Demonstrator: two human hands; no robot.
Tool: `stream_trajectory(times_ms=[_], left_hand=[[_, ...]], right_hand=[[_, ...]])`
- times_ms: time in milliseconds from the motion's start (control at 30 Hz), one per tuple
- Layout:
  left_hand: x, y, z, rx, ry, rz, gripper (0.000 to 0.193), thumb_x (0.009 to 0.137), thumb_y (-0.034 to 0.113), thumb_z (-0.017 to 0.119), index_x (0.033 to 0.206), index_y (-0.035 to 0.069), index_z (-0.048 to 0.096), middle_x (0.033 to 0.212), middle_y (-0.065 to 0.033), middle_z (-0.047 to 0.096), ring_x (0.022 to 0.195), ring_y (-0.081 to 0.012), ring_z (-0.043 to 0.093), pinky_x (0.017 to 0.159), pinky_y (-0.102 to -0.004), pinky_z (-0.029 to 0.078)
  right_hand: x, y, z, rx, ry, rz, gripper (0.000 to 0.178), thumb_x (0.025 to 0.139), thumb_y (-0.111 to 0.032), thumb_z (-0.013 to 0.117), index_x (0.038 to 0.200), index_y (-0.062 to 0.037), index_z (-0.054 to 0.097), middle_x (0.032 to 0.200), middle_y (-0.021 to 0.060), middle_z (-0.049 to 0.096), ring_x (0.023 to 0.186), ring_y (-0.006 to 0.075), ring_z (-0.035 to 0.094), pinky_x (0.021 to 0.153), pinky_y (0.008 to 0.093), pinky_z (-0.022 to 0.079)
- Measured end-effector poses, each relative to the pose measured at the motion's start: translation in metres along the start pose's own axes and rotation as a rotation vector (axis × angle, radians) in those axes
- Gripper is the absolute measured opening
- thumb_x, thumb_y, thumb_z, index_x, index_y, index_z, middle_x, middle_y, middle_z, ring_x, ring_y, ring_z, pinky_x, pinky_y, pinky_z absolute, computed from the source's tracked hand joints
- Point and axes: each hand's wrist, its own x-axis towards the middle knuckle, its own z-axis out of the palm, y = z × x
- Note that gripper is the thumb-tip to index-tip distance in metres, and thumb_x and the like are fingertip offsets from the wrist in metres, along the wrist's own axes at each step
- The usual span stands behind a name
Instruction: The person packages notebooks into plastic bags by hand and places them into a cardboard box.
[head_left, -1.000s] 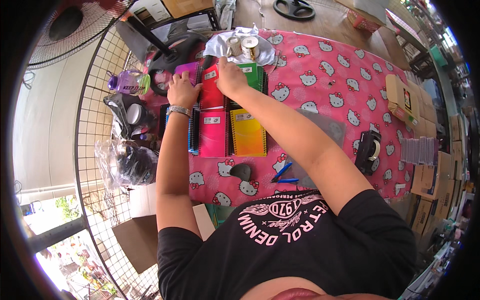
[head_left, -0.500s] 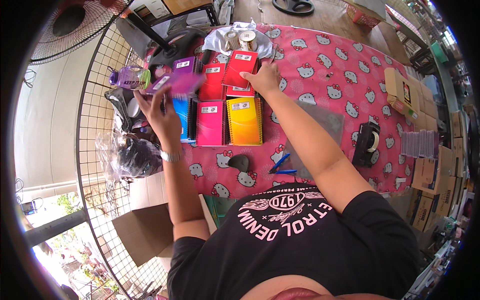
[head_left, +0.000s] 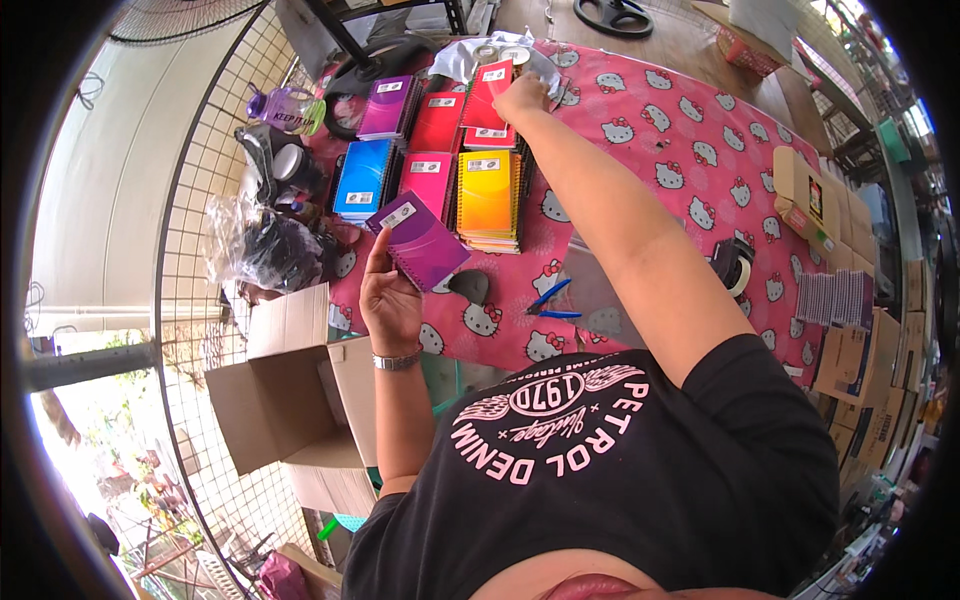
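My left hand point(head_left: 390, 300) grips a purple spiral notebook point(head_left: 420, 240) by its left edge, tilted in front of the stacks. My right hand point(head_left: 522, 98) reaches to the far side and is closed on the right edge of a red spiral notebook point(head_left: 486, 98), which partly covers another red notebook point(head_left: 490, 138). Beside these stand a red stack point(head_left: 437, 122) and a purple stack point(head_left: 386, 108). In the nearer row lie a blue stack point(head_left: 365, 175), a pink stack point(head_left: 427, 174) and a yellow stack point(head_left: 487, 195). The right thumb shows on the red cover; the other fingers are partly hidden.
Blue-handled pliers point(head_left: 552, 302) and a dark curved piece point(head_left: 469, 287) lie on the pink patterned tablecloth point(head_left: 640, 200). A tape dispenser point(head_left: 735, 265) stands at right. An open carton point(head_left: 290, 410) sits at lower left, below a plastic bag point(head_left: 265, 250). A bottle point(head_left: 287, 110) stands far left.
The purple notebook in my left hand has come down and nearer, from above the blue stack to in front of it. My right hand still holds the red notebook; the view has shifted.
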Motion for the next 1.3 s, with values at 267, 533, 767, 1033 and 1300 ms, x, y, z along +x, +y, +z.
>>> stream_trajectory(times_ms=[267, 533, 767, 1033, 1300], left_hand=[[-0.032, -0.015, -0.021, 0.204, 0.213, 0.073, 0.046, 0.086, -0.009, 0.048, 0.13, 0.002, 0.048, 0.12, -0.0131, 0.059, 0.107, -0.0215, 0.061, 0.093, -0.0343, 0.053], [-0.052, -0.023, -0.017, 0.212, 0.19, 0.142, 0.057, 0.086, -0.011, 0.046, 0.138, 0.009, 0.04, 0.122, -0.0128, 0.057, 0.113, -0.0224, 0.057, 0.094, -0.0372, 0.052], [-0.048, -0.035, -0.01, 0.215, 0.226, 0.181, 0.066, 0.089, -0.001, 0.052, 0.146, 0.014, 0.021, 0.131, -0.0115, 0.05, 0.117, -0.022, 0.054, 0.097, -0.0392, 0.047], [-0.043, -0.041, -0.027, 0.048, 0.208, -0.015, 0.041, 0.09, 0.015, 0.059, 0.128, 0.006, 0.046, 0.12, -0.0116, 0.058, 0.109, -0.0257, 0.059, 0.093, -0.0418, 0.05], [-0.059, -0.064, -0.061, 0.053, 0.298, -0.043, 0.045, 0.09, 0.015, 0.062, 0.129, 0.006, 0.043, 0.12, -0.0112, 0.057, 0.109, -0.026, 0.059, 0.094, -0.0439, 0.05]], right_hand=[[0.015, -0.006, -0.011, 0.11, -0.119, -0.062, 0.077, 0.075, -0.023, 0.07, 0.135, 0.0015, 0.028, 0.134, 0.026, 0.043, 0.123, 0.0414, 0.046, 0.1, 0.0435, 0.044], [-0.005, -0.005, -0.003, -0.112, -0.083, 0.061, 0.087, 0.073, -0.029, 0.072, 0.14, -0.0039, 0.022, 0.135, 0.0258, 0.039, 0.124, 0.0375, 0.045, 0.101, 0.0437, 0.04], [-0.044, -0.04, -0.041, 0.343, -0.292, -0.495, 0.071, 0.068, -0.014, 0.078, 0.126, -0.0045, 0.037, 0.119, 0.0225, 0.051, 0.114, 0.0325, 0.052, 0.092, 0.0388, 0.047], [-0.158, 0.04, -0.024, 0.156, -0.137, -0.66, 0.097, 0.065, -0.038, 0.084, 0.136, -0.0011, 0.029, 0.12, 0.025, 0.047, 0.111, 0.0362, 0.05, 0.097, 0.0432, 0.043], [-0.127, 0.088, -0.025, 0.252, -0.214, -0.342, 0.059, 0.07, -0.019, 0.081, 0.108, 0.0017, 0.042, 0.108, 0.0236, 0.056, 0.097, 0.0344, 0.06, 0.084, 0.0417, 0.05]])
